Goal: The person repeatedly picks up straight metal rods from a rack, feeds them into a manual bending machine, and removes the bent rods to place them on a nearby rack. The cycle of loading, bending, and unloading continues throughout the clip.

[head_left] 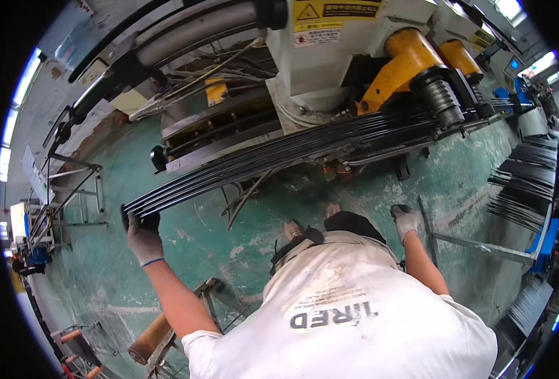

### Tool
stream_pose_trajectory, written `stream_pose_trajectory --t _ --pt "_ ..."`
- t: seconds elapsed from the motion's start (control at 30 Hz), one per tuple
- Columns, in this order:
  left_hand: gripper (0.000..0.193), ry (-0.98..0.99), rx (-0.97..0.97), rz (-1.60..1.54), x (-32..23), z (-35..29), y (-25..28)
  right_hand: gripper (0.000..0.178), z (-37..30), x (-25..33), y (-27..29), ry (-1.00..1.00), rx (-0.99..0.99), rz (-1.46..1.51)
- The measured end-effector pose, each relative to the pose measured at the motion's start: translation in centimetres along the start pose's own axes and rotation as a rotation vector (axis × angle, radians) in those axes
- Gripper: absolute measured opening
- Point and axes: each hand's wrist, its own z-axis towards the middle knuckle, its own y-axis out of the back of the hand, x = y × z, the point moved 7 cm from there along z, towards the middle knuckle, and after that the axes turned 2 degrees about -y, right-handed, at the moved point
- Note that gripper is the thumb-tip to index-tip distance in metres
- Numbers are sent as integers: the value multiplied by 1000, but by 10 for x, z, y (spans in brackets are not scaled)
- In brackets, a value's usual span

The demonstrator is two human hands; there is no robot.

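My left hand (143, 239), in a pale glove with dark fingers, is closed around the left ends of a bundle of long black rods (229, 175). The rods run up to the right, slightly fanned at my hand, and reach the machine (317, 69). Their far ends lie by an orange arm (396, 71) and a ribbed metal roller (442, 101). Down at my right side hangs my right hand (406, 221), gloved too, with its fingers curled and nothing visible in them. It is near a grey metal frame (481, 248) and apart from the rods.
More black rods (525, 180) lie on a rack at the right. Behind my left arm stands a stand with a brown roller (150, 338). Loose cables (241, 201) hang below the machine over the worn green floor (229, 249). Metal frames (80, 183) stand at the far left.
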Motion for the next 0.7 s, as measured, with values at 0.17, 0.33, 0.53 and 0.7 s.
stream_pose_trajectory --t 0.17,0.33,0.53,0.7 --pt "52 33 227 -167 -1 3 19 36 3 57 -28 0 142 -163" --pt "65 -35 -93 -382 21 6 31 39 89 43 -55 310 368 -680" --pt "69 150 -442 -488 165 -62 -39 39 180 40 -38 285 497 -867" --pt "50 464 173 -621 334 -138 -147 36 245 24 20 280 306 -696"
